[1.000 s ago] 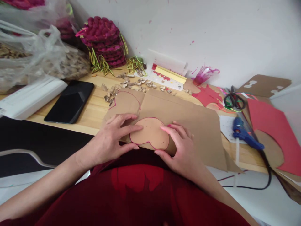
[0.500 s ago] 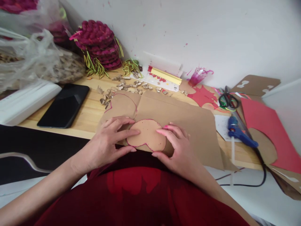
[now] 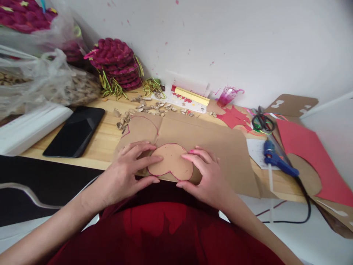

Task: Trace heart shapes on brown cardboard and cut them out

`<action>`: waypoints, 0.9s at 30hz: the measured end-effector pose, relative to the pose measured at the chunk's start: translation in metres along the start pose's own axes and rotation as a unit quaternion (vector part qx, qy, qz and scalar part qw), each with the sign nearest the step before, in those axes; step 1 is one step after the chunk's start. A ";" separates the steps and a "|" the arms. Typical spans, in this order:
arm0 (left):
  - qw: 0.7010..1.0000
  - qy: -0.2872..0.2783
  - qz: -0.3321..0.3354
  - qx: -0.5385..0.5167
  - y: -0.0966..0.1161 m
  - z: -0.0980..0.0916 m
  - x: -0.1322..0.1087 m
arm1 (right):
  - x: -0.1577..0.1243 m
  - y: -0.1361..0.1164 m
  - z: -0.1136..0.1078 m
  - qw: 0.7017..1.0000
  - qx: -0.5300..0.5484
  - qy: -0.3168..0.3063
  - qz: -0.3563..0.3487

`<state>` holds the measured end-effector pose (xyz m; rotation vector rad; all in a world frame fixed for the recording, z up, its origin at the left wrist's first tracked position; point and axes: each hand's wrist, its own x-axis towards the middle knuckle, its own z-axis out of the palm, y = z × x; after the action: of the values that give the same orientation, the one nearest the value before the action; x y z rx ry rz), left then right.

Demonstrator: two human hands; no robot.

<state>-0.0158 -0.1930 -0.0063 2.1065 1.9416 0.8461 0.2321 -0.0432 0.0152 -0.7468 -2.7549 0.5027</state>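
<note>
Your left hand (image 3: 125, 168) and right hand (image 3: 209, 172) hold the heart-like cut-out (image 3: 172, 160) between them. Its purple-lined edge runs between your two sets of fingers, and its notch faces you, between your thumbs. Your left index finger (image 3: 151, 161) lies across its left part and your right index fingertip touches its right part. Each thumb is spread from its index finger, with the tip by the near edge of the cardboard (image 3: 228, 162); you cannot tell here whether the thumbs reach underneath. Your other fingers bend around the far sides of the cut-out, over the cardboard beneath it.

Just beyond your left fingers, a purple outline (image 3: 158, 128) is drawn on the cardboard, and loose shells (image 3: 143, 107) lie past that. Left of your left fingers is a black phone (image 3: 74, 131), with a white box (image 3: 35, 127) farther left. Well beyond your left fingers stand the purple braids (image 3: 117, 60), and a plastic bag (image 3: 78, 86) of more shells lies to their left.

To the right of your right fingers, off the cardboard, lies the blue glue gun (image 3: 278, 161); the black scissors (image 3: 263, 121) are farther away from your fingertips, and red paper (image 3: 299, 145) lies farthest right
</note>
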 end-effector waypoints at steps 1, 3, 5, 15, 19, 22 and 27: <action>1.000 -0.002 0.001 -0.002 0.000 -0.001 0.000 | 0.000 0.000 0.000 1.000 -0.003 -0.001 0.001; 1.000 -0.002 0.007 -0.007 -0.002 -0.002 0.000 | 0.000 0.001 -0.001 1.000 -0.006 -0.005 -0.003; 1.000 -0.004 0.015 -0.011 -0.004 -0.004 -0.001 | -0.001 0.003 -0.001 1.000 -0.003 -0.011 -0.012; 0.999 -0.012 0.025 -0.025 -0.007 -0.006 -0.001 | -0.002 0.003 -0.003 1.000 0.009 -0.017 -0.016; 1.000 -0.005 0.017 -0.021 -0.005 -0.005 -0.001 | -0.002 0.003 -0.001 1.000 0.005 -0.013 -0.017; 1.000 -0.001 0.016 -0.022 -0.004 -0.004 0.000 | -0.003 0.003 -0.002 1.000 0.006 -0.011 -0.016; 1.000 0.009 0.009 -0.021 -0.002 -0.003 0.000 | -0.001 0.002 -0.004 1.000 0.016 -0.022 -0.015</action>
<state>-0.0193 -0.1934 -0.0048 2.1025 1.8995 0.9054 0.2356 -0.0409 0.0179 -0.6948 -2.7875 0.5627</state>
